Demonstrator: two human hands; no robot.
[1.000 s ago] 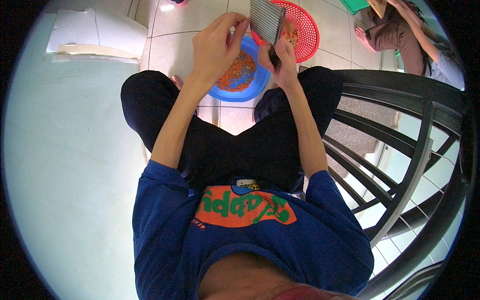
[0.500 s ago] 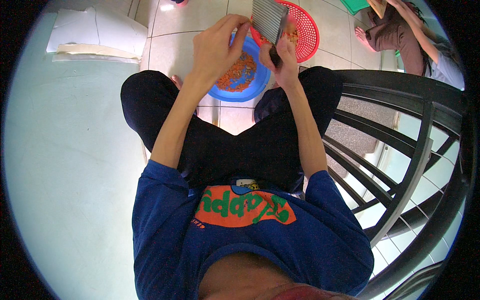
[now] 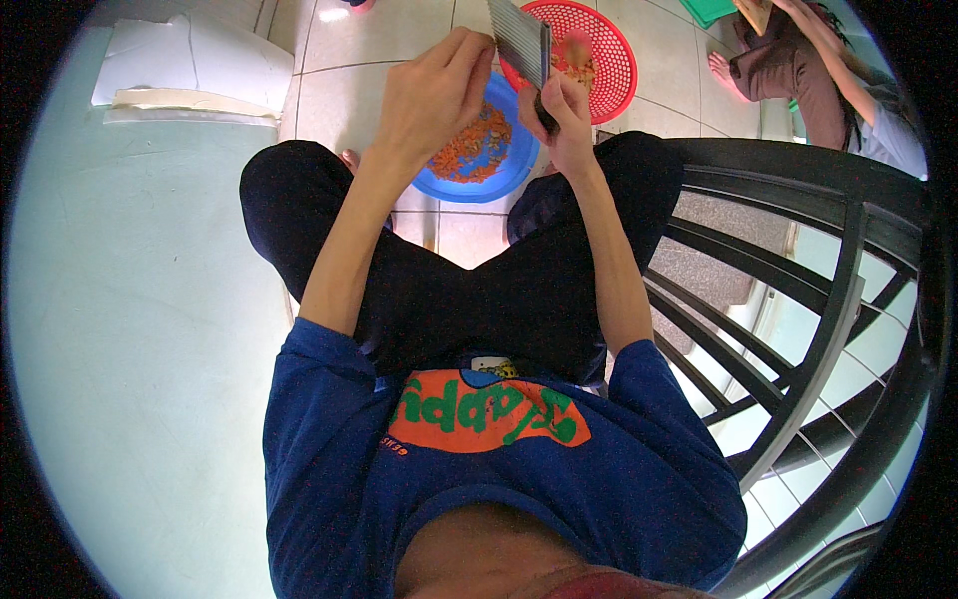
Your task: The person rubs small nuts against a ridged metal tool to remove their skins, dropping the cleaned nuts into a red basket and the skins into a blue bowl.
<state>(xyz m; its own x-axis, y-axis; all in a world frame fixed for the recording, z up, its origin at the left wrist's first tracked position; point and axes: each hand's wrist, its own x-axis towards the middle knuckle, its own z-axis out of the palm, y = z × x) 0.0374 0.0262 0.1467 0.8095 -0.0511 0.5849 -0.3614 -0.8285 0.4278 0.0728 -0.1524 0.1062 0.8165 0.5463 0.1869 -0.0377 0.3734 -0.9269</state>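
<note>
My right hand (image 3: 567,125) is closed around the dark handle of a crinkle-cut knife (image 3: 521,42). Its wide ridged metal blade points up and away. To its left, my left hand (image 3: 429,95) has its fingers drawn together, the tips close to the blade's left edge; whatever they pinch, if anything, is hidden. Below both hands a blue basin (image 3: 506,183) stands on the floor with small orange pieces (image 3: 469,150) in it. Behind the knife is a red perforated basket (image 3: 623,70) holding some light orange bits (image 3: 582,72). A blurred brownish shape shows over the basket.
A black slatted bench or railing (image 3: 768,160) runs along my right side. At the far right another person (image 3: 798,90) sits on the tiled floor, hands on a wooden board (image 3: 755,15) near a green container (image 3: 707,8). A pale smooth surface (image 3: 150,299) fills the left.
The knife has shifted slightly left, and its blade has turned to show more edge-on. My left hand has barely moved.
</note>
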